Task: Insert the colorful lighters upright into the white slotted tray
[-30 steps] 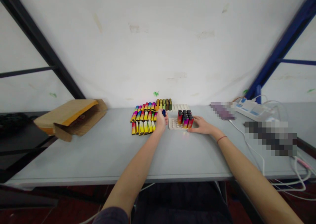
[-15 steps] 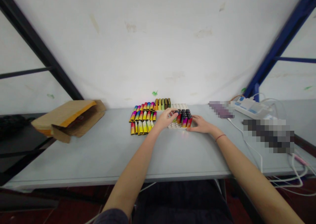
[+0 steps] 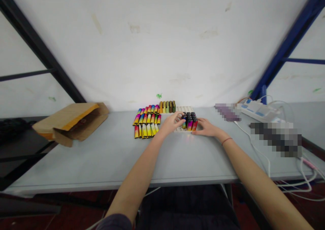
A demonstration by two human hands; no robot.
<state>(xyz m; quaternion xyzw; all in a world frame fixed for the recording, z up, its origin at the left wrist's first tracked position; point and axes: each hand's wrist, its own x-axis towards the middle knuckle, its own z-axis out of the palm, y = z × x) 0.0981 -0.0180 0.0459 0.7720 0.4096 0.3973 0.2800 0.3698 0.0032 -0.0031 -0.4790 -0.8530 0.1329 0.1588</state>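
In the head view, my left hand [image 3: 172, 122] is closed at the left end of a white holed tray [image 3: 179, 130], fingers and thumb around a black-topped, blue-and-yellow lighter-like stick [image 3: 184, 124] standing upright. Beside it, several black-topped coloured sticks [image 3: 192, 122] stand packed in the tray. My right hand [image 3: 207, 128] rests against the tray's right end, fingers apart, thumb at the front corner. It steadies the tray's side and holds no stick. Fingers partly hide the tray's left cells.
Rows of shiny multicoloured sticks [image 3: 146, 131] lie left of my left hand. Behind stand gold-topped sticks [image 3: 167, 107] in a pale tray [image 3: 185, 109]. A cardboard package [image 3: 73, 118] is far left. A power strip [image 3: 259, 110], cables and blurred items lie right.
My left hand has shifted slightly right and lowered, and the stick at its fingertips now stands upright against the packed group. My right hand has stayed put.
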